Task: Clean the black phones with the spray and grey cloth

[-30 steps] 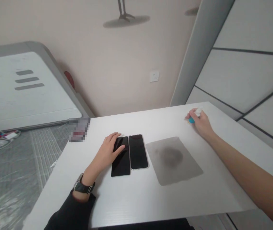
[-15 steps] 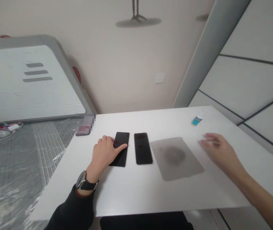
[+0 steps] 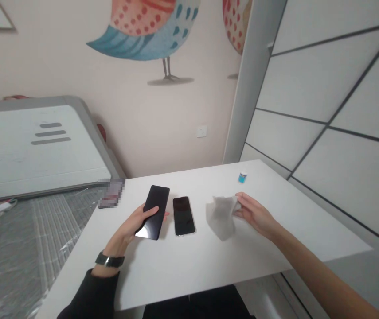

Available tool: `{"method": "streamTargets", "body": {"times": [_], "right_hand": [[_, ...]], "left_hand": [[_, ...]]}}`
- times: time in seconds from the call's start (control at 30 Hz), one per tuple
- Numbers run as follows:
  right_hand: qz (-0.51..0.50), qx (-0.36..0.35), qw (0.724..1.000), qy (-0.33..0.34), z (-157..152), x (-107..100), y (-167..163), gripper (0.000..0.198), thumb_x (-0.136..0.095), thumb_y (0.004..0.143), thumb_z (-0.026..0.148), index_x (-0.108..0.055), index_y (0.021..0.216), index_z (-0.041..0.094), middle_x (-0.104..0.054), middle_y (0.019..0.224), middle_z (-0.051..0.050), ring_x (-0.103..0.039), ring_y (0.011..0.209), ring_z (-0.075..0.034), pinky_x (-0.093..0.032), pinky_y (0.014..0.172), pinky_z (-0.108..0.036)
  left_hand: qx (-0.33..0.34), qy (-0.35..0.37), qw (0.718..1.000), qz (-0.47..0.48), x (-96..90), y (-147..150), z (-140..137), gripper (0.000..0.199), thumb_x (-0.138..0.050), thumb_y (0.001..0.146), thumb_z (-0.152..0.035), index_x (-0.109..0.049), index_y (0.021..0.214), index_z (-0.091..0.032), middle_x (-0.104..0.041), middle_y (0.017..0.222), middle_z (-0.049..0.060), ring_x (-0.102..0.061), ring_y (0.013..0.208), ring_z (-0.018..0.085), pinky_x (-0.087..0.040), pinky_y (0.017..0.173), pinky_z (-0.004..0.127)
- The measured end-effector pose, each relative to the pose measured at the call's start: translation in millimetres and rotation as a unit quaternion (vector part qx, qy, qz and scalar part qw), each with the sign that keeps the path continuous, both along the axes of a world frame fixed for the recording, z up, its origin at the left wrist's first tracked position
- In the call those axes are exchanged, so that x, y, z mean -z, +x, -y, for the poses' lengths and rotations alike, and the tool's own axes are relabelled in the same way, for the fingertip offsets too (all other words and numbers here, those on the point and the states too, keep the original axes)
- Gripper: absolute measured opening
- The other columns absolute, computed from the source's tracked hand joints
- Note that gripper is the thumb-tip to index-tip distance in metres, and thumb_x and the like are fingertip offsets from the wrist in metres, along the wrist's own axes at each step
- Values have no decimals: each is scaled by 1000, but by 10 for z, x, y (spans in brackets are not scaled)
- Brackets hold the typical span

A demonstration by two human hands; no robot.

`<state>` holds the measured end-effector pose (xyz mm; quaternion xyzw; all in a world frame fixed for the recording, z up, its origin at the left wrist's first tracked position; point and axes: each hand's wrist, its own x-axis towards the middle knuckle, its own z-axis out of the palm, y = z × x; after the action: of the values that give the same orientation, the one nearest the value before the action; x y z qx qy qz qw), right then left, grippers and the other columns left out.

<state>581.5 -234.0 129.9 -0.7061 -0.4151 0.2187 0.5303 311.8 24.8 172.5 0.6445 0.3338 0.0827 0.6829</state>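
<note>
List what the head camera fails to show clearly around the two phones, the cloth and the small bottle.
- Pixelated object at the table's far left: blurred out.
- Small bottle: too small to read its label.
- Underside of the phone in the left hand: faces away.
- Right hand fingertips: partly hidden by the grey cloth.

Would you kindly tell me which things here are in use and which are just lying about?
In use:
black phone, held in left hand
grey cloth, pinched by right hand

Lying about:
second phone
small blue bottle
</note>
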Motion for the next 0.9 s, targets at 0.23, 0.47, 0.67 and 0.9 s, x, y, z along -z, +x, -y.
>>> {"method": "streamTargets", "body": {"times": [0.23,0.47,0.67,0.9], "right_hand": [[172,-108,974,95,-660,-143,-512,50,-34,102,65,-48,121,21,-65,112,-12,-66,104,-26,-54,90,-42],[450,-305,839,26,-1100,71,-579,89,-39,96,72,-34,156,6,-41,159,-24,-31,152,-35,-27,123,-59],[484,-348,788,153,-924,142,-779,61,-40,105,55,-61,133,5,-68,133,-19,-58,132,-29,-47,113,-44],[529,-254,807,67,-1057,137,-748,86,-33,98,71,-49,146,1,-47,154,-25,-37,149,-35,-37,119,-53]], "left_hand": [[10,-349,916,200,301,580,418,59,-38,102,-56,-63,125,-7,-77,104,19,-75,72,24,-62,69,37],[-73,-433,872,214,498,658,475,55,-39,103,-52,-61,133,-11,-79,102,15,-76,89,29,-59,85,43],[-63,-468,857,207,411,588,352,93,-23,93,-79,-66,125,-3,-77,104,23,-74,97,33,-55,91,44],[-47,-435,878,194,407,544,463,89,-28,93,-78,-63,132,-7,-76,110,21,-73,101,34,-53,95,45]]}}
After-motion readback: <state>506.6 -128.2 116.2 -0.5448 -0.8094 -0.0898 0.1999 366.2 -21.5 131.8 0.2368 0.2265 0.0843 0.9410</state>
